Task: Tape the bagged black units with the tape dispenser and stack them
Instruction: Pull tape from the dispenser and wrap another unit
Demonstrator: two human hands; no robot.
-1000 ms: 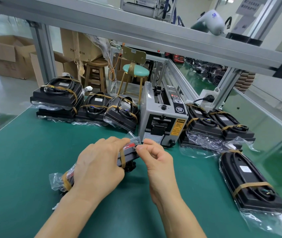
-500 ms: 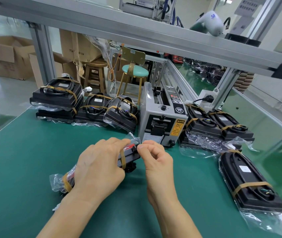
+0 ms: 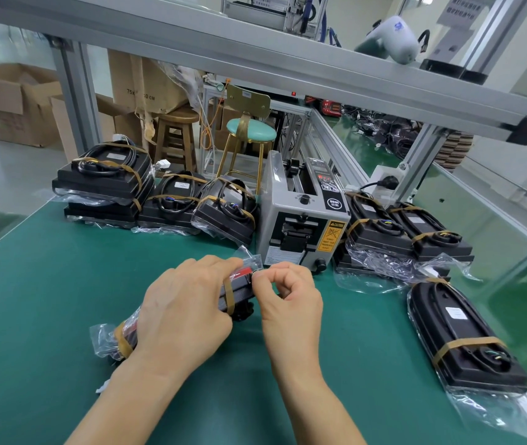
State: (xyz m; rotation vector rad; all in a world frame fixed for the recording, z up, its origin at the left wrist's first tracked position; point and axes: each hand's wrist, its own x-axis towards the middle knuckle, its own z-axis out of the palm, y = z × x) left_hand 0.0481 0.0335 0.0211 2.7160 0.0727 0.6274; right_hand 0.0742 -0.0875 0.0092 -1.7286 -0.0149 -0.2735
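On the bench (image 3: 31, 300), the tape dispenser (image 3: 300, 216) stands at the back, middle. Left of it sit stacked bagged units (image 3: 105, 184); right of it, more taped units (image 3: 406, 229). A single unit (image 3: 461, 335) lies nearer, at the right edge. Before the dispenser, the left hand (image 3: 182, 313) and right hand (image 3: 288, 300) meet on a bagged unit (image 3: 236, 297). Two stools (image 3: 249, 136) stand behind the bench.

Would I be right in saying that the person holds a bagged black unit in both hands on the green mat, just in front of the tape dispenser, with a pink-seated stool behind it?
Not quite: in the head view the stool behind the tape dispenser has a mint-green seat, not pink. The rest stands: the left hand holds the bagged black unit and the right hand pinches its end, on the green mat.
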